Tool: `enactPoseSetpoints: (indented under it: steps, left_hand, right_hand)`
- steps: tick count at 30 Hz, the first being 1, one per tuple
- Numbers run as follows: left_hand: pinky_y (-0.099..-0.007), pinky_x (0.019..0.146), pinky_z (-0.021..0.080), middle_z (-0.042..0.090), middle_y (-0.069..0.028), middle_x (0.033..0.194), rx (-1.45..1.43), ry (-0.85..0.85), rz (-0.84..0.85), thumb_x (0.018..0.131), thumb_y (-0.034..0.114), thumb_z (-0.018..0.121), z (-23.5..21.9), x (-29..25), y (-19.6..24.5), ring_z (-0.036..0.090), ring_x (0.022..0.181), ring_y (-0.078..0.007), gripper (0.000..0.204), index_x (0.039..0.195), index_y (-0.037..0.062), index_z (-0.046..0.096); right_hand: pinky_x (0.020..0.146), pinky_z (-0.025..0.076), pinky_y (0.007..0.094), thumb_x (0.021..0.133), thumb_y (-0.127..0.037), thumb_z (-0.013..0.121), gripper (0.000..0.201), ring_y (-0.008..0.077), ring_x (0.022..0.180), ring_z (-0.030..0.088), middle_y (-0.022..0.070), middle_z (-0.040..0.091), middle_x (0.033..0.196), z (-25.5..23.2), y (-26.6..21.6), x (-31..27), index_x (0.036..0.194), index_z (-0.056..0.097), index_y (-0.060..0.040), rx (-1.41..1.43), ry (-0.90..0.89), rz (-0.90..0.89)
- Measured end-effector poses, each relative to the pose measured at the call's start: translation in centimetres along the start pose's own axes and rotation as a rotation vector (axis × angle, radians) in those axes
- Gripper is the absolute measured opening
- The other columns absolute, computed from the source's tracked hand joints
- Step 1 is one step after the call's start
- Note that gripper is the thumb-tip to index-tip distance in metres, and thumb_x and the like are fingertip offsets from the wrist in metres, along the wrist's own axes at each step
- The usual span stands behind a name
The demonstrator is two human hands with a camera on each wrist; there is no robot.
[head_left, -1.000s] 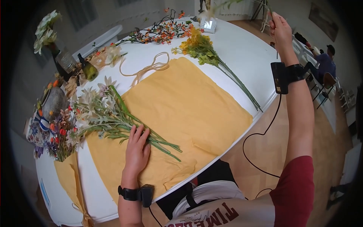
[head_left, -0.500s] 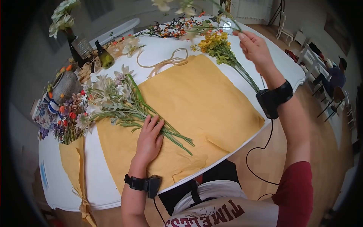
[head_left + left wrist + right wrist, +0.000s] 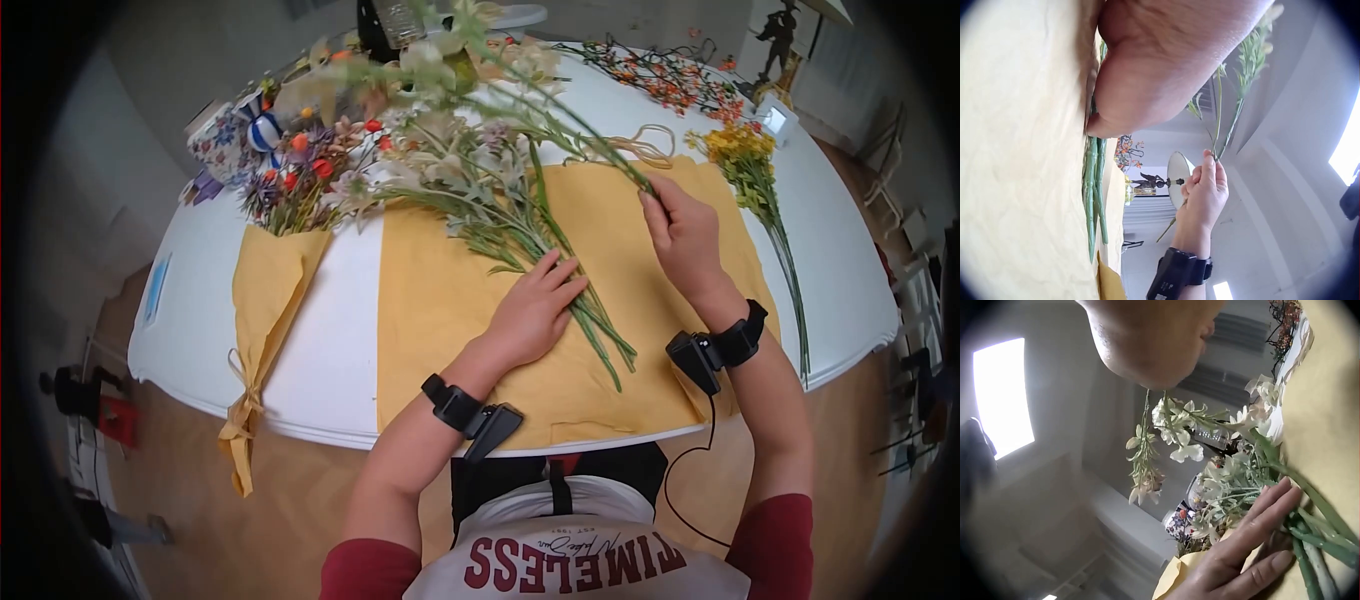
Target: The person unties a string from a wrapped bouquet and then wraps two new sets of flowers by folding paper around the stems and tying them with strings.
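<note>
1. Left hand (image 3: 535, 310) is lying across the stems of the white-flower bunch (image 3: 490, 205), fingers nearly straight; how hard it is pressing, cannot tell. No change of place on the bunch over the last second.
2. Right hand (image 3: 685, 240) is pinching a loose stem (image 3: 1184, 439) between thumb and fingers. Main change: a second ago this hand was out beyond the table's right side; now it is hovering over the paper, just beside the bunch.
3. Bunch is lying on the yellow paper (image 3: 430, 290), blossoms pointing away from the person. Loose stem is slanting above, blossoms over those of the bunch; whether they are touching, cannot tell.
4. Meaning (judgement): carrying is giving way to placing; the bunch is staying steady, the loose stem not yet lying with it.
5. Wrapped bouquet (image 3: 275, 275) is lying left of the paper, yellow flowers (image 3: 745, 160) right of it, both unheld.
6. Farther back, cord (image 3: 645, 148) is lying looped; beyond it, berry branches (image 3: 665, 80) are spreading.
</note>
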State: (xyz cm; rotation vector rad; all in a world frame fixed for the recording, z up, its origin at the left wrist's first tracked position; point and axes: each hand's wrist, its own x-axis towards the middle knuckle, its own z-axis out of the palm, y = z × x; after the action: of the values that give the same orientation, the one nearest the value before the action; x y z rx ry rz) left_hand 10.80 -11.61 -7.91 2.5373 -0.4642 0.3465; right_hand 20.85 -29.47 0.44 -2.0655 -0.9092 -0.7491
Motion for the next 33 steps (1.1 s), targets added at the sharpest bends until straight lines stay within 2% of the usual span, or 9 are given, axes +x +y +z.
enactPoseSetpoints:
  steps: [4,8,14,16,19,22,26,28,33]
  left_hand:
    - [-0.0421,0.104,0.032,0.041,-0.0136,0.135,0.027,0.001,0.023,0.077,0.007,0.058,0.3,-0.1,-0.3,0.029,0.13,-0.0361,0.048,0.125,0.0072,0.05]
    - [-0.0422,0.104,0.032,0.041,-0.0141,0.134,0.02,0.01,0.025,0.077,0.008,0.059,0.3,-0.1,-0.4,0.03,0.129,-0.0365,0.045,0.121,0.0065,0.051]
    - [-0.0436,0.105,0.028,0.042,-0.0138,0.134,-0.156,-0.033,-0.036,0.078,0.009,0.058,0.2,0.0,-0.9,0.028,0.13,-0.0386,0.038,0.116,0.0054,0.054]
    - [-0.0437,0.106,0.027,0.042,-0.0139,0.135,-0.164,-0.01,-0.027,0.079,0.01,0.058,0.3,-0.1,-1.0,0.028,0.13,-0.0388,0.037,0.115,0.0058,0.054]
    - [-0.0442,0.107,0.025,0.043,-0.0143,0.135,-0.25,0.016,-0.025,0.08,0.01,0.058,0.3,0.0,-1.0,0.027,0.131,-0.0387,0.033,0.113,0.0061,0.057]
    - [-0.0445,0.107,0.024,0.044,-0.0147,0.134,-0.289,0.018,-0.041,0.081,0.01,0.057,0.4,0.0,-1.1,0.027,0.132,-0.0386,0.032,0.112,0.0052,0.058]
    - [-0.0444,0.107,0.025,0.049,-0.0153,0.128,-0.313,0.055,-0.035,0.081,0.01,0.057,0.6,0.1,-1.4,0.028,0.131,-0.0385,0.031,0.111,0.0024,0.058]
    - [-0.0443,0.106,0.025,0.052,-0.0153,0.124,-0.343,0.067,-0.035,0.081,0.01,0.057,0.4,0.1,-1.3,0.03,0.13,-0.0384,0.03,0.11,0.0014,0.058]
    - [-0.0434,0.105,0.027,0.056,-0.0156,0.116,-0.396,0.118,0.003,0.081,0.008,0.056,0.6,0.3,-1.7,0.032,0.128,-0.0384,0.028,0.108,0.0002,0.059]
  right_hand:
    - [0.054,0.046,0.0363,0.082,-0.011,0.059,0.012,0.0291,0.063,0.059,0.012,0.06,0.072,2.4,-1.0,-2.0,0.094,0.059,-0.0068,-0.071,-0.11,-0.203]
    - [0.055,0.047,0.0369,0.081,-0.01,0.06,0.012,0.0288,0.064,0.06,0.0117,0.059,0.071,3.2,-1.6,-4.5,0.092,0.059,-0.0063,-0.077,-0.249,-0.185]
    - [0.058,0.049,0.0313,0.08,-0.008,0.061,0.015,0.0239,0.065,0.062,0.0113,0.063,0.075,3.7,-1.2,-5.9,0.093,0.059,-0.0024,0.126,-0.402,0.103]
    - [0.061,0.049,0.0277,0.08,-0.006,0.062,0.018,0.0157,0.066,0.062,0.009,0.065,0.077,4.0,-0.3,-5.9,0.095,0.059,0.0019,0.543,-0.602,0.485]
    - [0.061,0.048,0.0242,0.08,-0.006,0.063,0.02,0.0097,0.067,0.059,0.0063,0.064,0.075,3.8,0.8,-5.3,0.097,0.06,0.0046,0.812,-0.64,0.616]
    - [0.063,0.048,0.0226,0.082,-0.007,0.062,0.019,0.0099,0.067,0.059,0.0067,0.064,0.076,2.6,0.6,-4.8,0.098,0.061,0.0041,0.541,-0.674,0.397]
    - [0.065,0.048,0.0209,0.085,-0.007,0.06,0.017,0.0075,0.071,0.058,0.0034,0.063,0.079,2.3,0.9,-4.6,0.099,0.06,0.0025,0.458,-0.722,0.355]
    - [0.059,0.046,0.0194,0.086,-0.009,0.06,0.014,0.0054,0.067,0.055,0.0029,0.063,0.078,1.7,0.5,-3.9,0.096,0.06,0.0009,0.638,-0.721,0.61]
    - [0.053,0.041,0.0185,0.087,-0.011,0.058,0.013,0.005,0.06,0.051,0.0003,0.06,0.073,0.5,0.0,-2.3,0.09,0.061,0.0013,0.761,-0.728,0.742]
